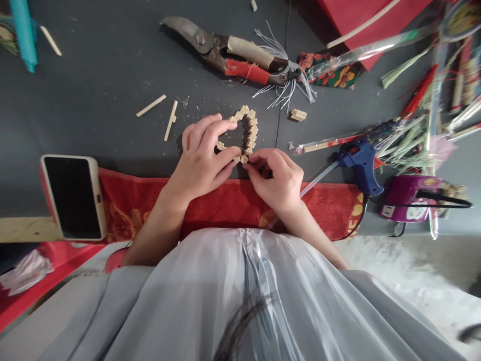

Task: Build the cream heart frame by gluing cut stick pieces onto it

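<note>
A small heart-shaped frame (248,125) made of short pale stick pieces lies on the dark table (112,75). My left hand (203,160) rests over its left side, fingers curled and thumb pressed at its lower tip. From the right, my right hand (276,178) pinches a small pale piece against that same lower tip. Both hands touch the frame where its two sides meet.
Metal shears (229,50) with a red handle lie at the back. A blue glue gun (361,163) lies right, beside a purple socket block (408,198). A phone (73,195) sits left on a red cloth (330,205). Loose stick pieces (171,120) and coloured straws (432,100) are scattered about.
</note>
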{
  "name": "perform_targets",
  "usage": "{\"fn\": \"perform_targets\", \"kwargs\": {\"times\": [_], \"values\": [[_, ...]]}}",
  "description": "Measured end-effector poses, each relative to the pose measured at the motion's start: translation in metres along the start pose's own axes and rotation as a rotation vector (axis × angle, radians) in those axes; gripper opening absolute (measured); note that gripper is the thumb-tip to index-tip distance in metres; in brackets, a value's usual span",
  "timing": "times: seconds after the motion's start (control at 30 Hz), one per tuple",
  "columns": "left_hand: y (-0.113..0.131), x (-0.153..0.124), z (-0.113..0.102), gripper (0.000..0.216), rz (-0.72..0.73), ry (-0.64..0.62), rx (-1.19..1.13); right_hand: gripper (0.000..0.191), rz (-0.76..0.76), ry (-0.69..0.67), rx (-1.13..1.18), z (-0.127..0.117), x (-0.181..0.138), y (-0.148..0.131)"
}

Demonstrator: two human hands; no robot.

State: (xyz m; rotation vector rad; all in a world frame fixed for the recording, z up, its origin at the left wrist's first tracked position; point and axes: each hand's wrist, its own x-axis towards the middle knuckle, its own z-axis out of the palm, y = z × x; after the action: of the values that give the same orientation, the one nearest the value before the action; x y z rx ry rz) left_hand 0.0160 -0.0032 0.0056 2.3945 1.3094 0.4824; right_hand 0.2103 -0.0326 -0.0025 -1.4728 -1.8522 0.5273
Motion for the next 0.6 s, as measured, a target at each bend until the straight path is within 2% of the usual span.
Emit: {"fn": "perform_targets", "kwargs": {"times": [0.1, 0.23, 0.43, 0.6], "values": [[0.0, 0.0, 0.0, 0.013, 0.008, 0.005, 0.011, 0.013, 0.004, -0.031, 0.017, -0.003, 0.001, 0.0], [0.0, 0.0, 0.0, 0.014, 0.016, 0.009, 0.026, 0.017, -0.021, -0.113, -0.103, -0.008, 0.003, 0.0], [0.0, 0.0, 0.0, 0.013, 0.0, -0.003, 0.002, 0.012, -0.177, -0.178, -0.236, -0.014, 0.014, 0.004], [-0.005, -0.001, 0.006, 0.01, 0.127, 0.107, 0.083, 0.012, -0.276, -0.254, -0.181, -0.018, 0.026, 0.012]]}}
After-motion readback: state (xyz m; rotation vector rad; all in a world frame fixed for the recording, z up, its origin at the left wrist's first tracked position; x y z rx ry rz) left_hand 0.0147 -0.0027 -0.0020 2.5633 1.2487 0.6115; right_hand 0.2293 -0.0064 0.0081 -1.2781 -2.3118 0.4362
